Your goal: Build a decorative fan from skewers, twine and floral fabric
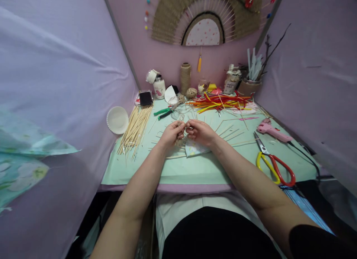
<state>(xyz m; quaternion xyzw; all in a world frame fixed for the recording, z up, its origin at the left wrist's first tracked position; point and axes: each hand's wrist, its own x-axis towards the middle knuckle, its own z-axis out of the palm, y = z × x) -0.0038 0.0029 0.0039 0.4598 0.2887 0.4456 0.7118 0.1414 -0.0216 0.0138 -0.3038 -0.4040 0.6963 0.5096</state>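
Observation:
My left hand [173, 133] is closed, with a bit of brown jute twine showing at its fingers. My right hand [201, 132] pinches beside it, its fingertips almost meeting those of the left; a brown strand seems to run between them. Beneath both hands lies a half-round piece with a pale floral cover [195, 150]. Thin wooden sticks [230, 133] fan out from it to both sides. The hands hide much of its middle and the twine itself.
Loose wooden sticks [135, 130] and a white paper plate [117, 120] lie left. Green-handled pliers [164, 112], a twine spool [185, 78] and red and yellow pipe cleaners [214, 102] are behind. Scissors [275, 166] and a pink glue gun [273, 131] lie right.

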